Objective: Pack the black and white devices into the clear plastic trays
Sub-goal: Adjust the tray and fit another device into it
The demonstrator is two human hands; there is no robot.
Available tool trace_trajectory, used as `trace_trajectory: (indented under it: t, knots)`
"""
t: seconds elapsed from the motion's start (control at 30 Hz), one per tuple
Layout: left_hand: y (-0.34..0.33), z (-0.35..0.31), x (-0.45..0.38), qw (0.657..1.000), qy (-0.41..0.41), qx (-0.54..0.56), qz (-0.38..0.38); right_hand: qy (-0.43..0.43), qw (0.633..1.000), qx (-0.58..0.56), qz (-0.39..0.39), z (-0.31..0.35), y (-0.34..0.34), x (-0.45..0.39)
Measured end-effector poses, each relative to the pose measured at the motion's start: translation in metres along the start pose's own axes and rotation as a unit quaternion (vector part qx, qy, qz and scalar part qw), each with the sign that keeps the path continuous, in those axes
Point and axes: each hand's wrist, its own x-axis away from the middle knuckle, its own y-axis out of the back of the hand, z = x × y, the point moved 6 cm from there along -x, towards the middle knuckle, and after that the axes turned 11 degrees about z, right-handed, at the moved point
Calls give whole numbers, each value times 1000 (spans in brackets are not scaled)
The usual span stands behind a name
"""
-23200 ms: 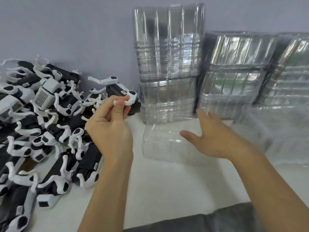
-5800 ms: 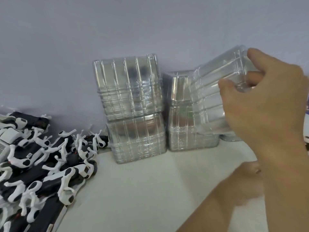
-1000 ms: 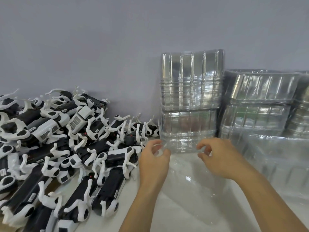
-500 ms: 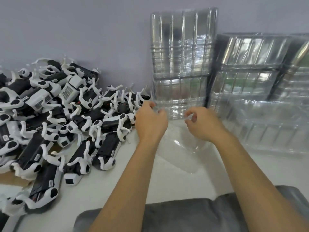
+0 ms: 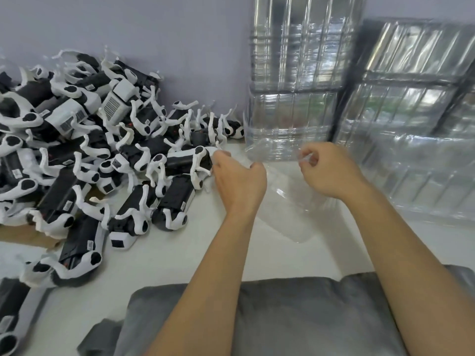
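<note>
Fingers of left hand [image 5: 240,179] and right hand [image 5: 327,172] curled, pinching far rim of clear tray [image 5: 285,201] lying mid-table [image 5: 180,255]. Piled along table's left edge: black and white devices [image 5: 84,155]. Stacked against back edge: more clear trays [image 5: 300,80].

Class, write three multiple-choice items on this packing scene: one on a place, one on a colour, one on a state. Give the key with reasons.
1. Where is the pile of devices?
A. Left of the hands
B. Right of the hands
C. On the tray stacks

2. What colour is the wall?
A. Red
B. Pale grey-violet
C. Green

3. What is the right hand doing?
A. Lying flat
B. Gripping a device
C. Pinching the clear tray

Key: A, the pile lies left of the left hand; B, the wall is grey-violet; C, the fingers are pinched on the clear plastic edge.
</note>
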Motion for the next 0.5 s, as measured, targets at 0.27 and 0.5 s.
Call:
trace_trajectory:
  t: [0.27,0.5]
  knots:
    - [-5,6,-12,993,3,111,35,-4,997,-20,78,-5,8,18]
    - [-6,8,-16,987,17,150,54,-9,980,-193,44,-17,-1,26]
